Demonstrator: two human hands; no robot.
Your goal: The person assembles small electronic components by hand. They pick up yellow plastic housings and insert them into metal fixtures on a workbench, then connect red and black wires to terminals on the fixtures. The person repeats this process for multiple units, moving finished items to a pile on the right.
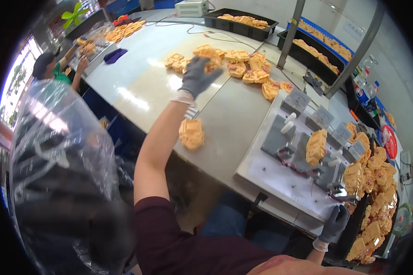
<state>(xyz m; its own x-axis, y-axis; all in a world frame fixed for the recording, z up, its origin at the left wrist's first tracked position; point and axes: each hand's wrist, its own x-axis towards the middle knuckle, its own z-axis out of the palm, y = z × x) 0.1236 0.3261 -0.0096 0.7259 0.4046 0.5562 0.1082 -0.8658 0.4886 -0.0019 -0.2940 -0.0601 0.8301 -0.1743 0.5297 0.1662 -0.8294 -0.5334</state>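
My left hand (pixel 198 77), in a grey glove, reaches out with spread fingers over a pile of light-orange moulded plastic parts (pixel 257 68). Its fingertips overlap the pile, and whether they touch a part cannot be made out. A single orange part (pixel 191 134) lies near the table edge, beside my left forearm. At the lower right, my gloved right hand (pixel 335 223) rests by the front edge of a white fixture plate (pixel 280 176), just below a metal toggle clamp (pixel 344 196). Its fingers extend upward with nothing visible in them. Another orange part (pixel 315 146) sits on a grey block of the fixture.
A black bin (pixel 360 224) heaped with orange parts stands right of the fixture. Black trays (pixel 241 24) of similar parts line the back, near metal posts (pixel 291 34). Clear plastic sheeting (pixel 62 137) hangs at the left. A co-worker in green (pixel 59 71) sits at the far left.
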